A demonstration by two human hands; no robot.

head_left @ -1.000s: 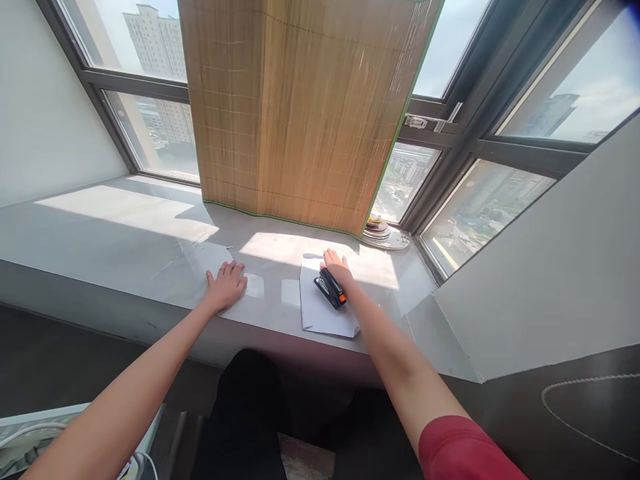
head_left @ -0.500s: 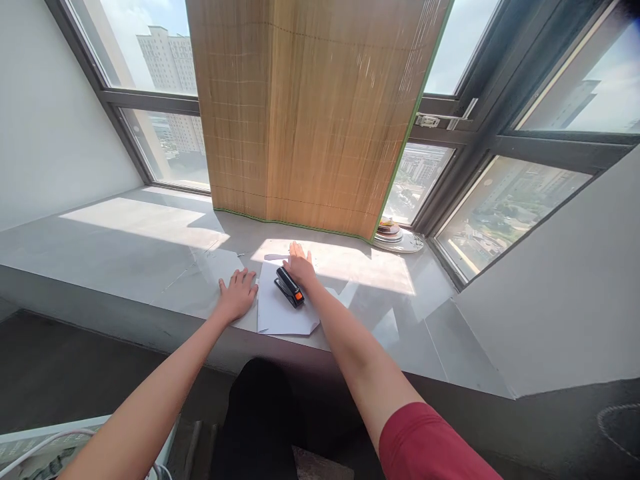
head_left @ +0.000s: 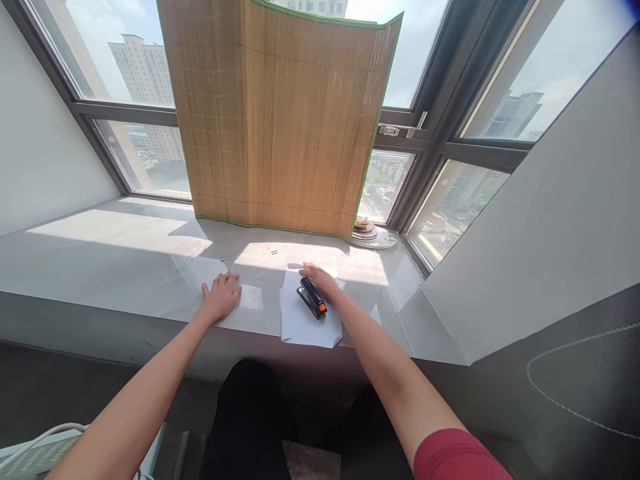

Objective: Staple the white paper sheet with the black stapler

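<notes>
My left hand point(head_left: 221, 298) lies flat on the pale ledge, its fingers spread, beside a white sheet point(head_left: 197, 268) at its far left. To the right, a small stack of white paper point(head_left: 305, 331) rests near the ledge's front edge. A black stapler point(head_left: 310, 297) with an orange end lies tilted across that paper. My right hand point(head_left: 323, 281) rests on the paper's far right part, just behind the stapler, fingers stretched to the left. Whether it touches the stapler is hard to tell. Small dark strips point(head_left: 274, 253) sit on the ledge beyond the paper.
A bamboo mat point(head_left: 285, 133) with green edging stands against the windows. Stacked plates point(head_left: 367, 233) stand at its right foot. The ledge point(head_left: 125, 267) ends in a front edge above my knees. A white basket-like container point(head_left: 40, 457) is at the lower left.
The paper stack and the stapler on it have slid right with my right hand, away from my left hand. The small dark strips now show plainly. The camera view has shifted.
</notes>
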